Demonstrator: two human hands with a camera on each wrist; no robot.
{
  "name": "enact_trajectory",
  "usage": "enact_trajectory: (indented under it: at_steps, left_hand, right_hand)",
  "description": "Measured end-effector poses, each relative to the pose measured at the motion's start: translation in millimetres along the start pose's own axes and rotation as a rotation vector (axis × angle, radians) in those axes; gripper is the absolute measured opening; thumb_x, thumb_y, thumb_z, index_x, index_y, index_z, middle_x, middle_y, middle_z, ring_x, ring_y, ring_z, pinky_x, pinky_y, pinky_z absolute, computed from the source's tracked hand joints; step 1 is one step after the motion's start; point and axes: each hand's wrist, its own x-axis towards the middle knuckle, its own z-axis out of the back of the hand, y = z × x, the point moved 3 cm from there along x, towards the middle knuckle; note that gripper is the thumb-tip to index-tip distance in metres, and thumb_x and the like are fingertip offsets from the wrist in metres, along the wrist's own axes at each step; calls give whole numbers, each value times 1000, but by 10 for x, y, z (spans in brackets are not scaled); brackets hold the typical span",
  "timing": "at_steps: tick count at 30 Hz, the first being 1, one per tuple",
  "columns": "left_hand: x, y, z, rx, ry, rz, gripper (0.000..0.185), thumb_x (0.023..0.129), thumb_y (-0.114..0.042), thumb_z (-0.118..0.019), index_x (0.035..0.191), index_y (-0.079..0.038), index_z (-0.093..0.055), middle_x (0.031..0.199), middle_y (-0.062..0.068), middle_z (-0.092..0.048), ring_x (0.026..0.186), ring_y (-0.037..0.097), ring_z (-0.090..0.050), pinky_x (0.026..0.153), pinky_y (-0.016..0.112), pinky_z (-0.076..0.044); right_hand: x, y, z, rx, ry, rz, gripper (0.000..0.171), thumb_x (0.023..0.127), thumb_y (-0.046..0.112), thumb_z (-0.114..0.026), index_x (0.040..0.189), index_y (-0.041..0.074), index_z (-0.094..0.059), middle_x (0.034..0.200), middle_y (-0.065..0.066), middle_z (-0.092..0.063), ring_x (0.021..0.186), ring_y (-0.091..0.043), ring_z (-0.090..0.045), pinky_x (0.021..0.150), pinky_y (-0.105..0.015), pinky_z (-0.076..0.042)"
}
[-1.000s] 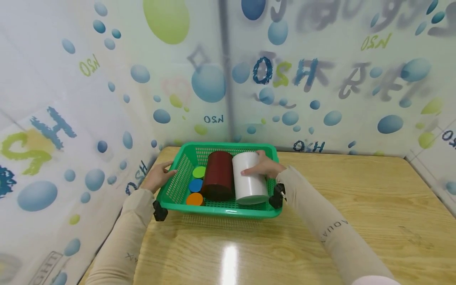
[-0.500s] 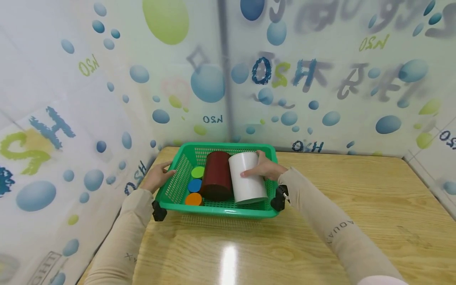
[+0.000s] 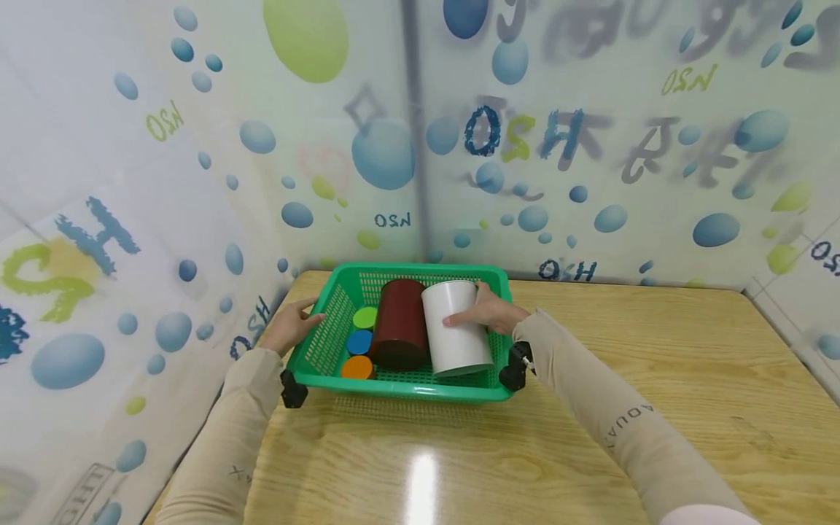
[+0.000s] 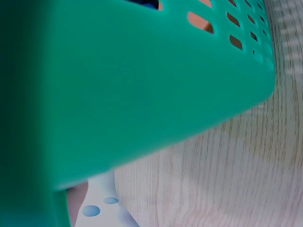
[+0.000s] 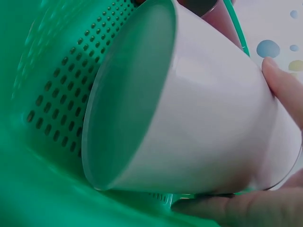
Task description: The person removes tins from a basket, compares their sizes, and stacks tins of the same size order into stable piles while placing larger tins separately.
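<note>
The white cylinder [image 3: 453, 346] is held in the right half of the green basket [image 3: 420, 390], near the frame's centre, pinched between thumb and fingers of the right hand [image 3: 488, 310]. It is judged light and stiff, its glossy wall perhaps slippery, best gripped around the middle. Its long axis is tilted from upper left to lower right. How the fingers of the left hand [image 3: 289, 328] close at the left rim cannot be told.

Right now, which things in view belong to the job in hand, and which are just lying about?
In the job, seemingly:
white cylinder, held by the right hand
green basket, left hand at its rim

Inside it, apparently idle:
dark red cylinder
lime piece
blue piece
orange piece
</note>
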Motion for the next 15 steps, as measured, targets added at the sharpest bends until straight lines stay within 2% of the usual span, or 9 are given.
enact_trajectory:
  at_steps: [6, 12, 15]
  left_hand:
    - [-1, -2, 5, -1, 0, -10, 54, 93, -22, -48, 138, -1, -28, 118, 33, -46, 94, 37, -54, 76, 45, -44]
    - [-14, -15, 11, 3, -3, -22, 53, 93, -21, -48, 138, -1, -28, 117, 33, -47, 93, 36, -54, 75, 44, -45]
    - [-19, -13, 7, 0, -3, -18, 53, 93, -21, -48, 138, -1, -29, 117, 32, -47, 93, 36, -55, 75, 44, -45]
  right_hand:
    - [-9, -15, 7, -39, -3, -55, 108, 69, 25, -76, 139, 9, 4, 126, -21, -28, 112, -38, -37, 86, -59, -32]
    - [-43, -14, -21, -20, 21, -29, 106, 70, 24, -75, 138, 9, 6, 123, -21, -31, 106, -37, -43, 79, -50, -42]
    - [-57, -8, -40, -29, 9, -14, 107, 70, 24, -75, 138, 9, 6, 123, -21, -31, 105, -36, -43, 78, -47, -42]
